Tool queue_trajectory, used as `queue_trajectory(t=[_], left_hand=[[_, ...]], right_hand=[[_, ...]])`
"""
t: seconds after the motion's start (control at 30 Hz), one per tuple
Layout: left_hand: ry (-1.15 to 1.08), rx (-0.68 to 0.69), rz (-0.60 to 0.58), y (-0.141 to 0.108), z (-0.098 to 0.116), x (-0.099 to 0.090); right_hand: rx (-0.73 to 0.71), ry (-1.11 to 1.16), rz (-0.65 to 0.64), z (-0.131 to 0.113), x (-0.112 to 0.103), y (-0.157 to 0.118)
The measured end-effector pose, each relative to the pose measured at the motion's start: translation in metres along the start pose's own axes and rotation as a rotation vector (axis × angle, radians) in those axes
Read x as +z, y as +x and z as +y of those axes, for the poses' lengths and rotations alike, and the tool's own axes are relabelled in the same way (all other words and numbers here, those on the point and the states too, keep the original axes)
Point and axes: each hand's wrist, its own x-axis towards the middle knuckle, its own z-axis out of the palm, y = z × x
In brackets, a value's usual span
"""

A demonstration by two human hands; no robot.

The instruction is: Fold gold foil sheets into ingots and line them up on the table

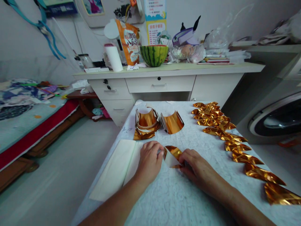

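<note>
A sheet of gold foil paper (173,152), white on its inner face, is partly folded just above the table between my hands. My left hand (150,158) has its fingers closed at the sheet's left edge. On the opposite side, my right hand (196,168) pinches the right edge between thumb and fingers. Beyond my hands lie a curled stack of gold foil sheets (147,121) and a smaller curled gold stack (174,123). Along the right side runs a line of folded gold paper pieces (236,147) with pointed ends. White folded paper (113,168) lies beside my left forearm.
The cloth-covered table (185,204) abuts a white desk (162,73). A cut watermelon (154,56), an orange snack bag (129,42) and a white paper roll (113,58) stand on the desk. A washing machine (268,81) is at right, a bed (47,116) at left.
</note>
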Motion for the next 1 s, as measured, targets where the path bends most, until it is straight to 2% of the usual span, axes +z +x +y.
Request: queue_trajectory(t=[0.13, 0.27, 0.4, 0.63, 0.83, 1.0], left_hand=[[0.115, -0.016, 0.022, 0.001, -0.002, 0.008], [0.133, -0.006, -0.009, 0.001, 0.001, 0.008], [0.041, -0.026, -0.025, 0.004, 0.004, 0.005], [-0.339, -0.108, -0.098, 0.001, 0.009, 0.005], [-0.289, -0.067, -0.112, -0.002, 0.012, 0.004], [-0.318, -0.086, -0.123, -0.002, 0.013, -0.001]], right_hand=[[-0.024, 0.027, 0.027, 0.002, 0.001, -0.001], [-0.024, 0.027, 0.041, 0.001, 0.002, 0.000], [-0.044, 0.050, 0.022, 0.001, -0.002, -0.002], [-0.071, 0.092, -0.026, 0.006, -0.014, -0.005], [0.015, 0.082, 0.016, 0.007, -0.007, -0.003], [-0.056, 0.042, -0.016, 0.004, -0.008, -0.004]])
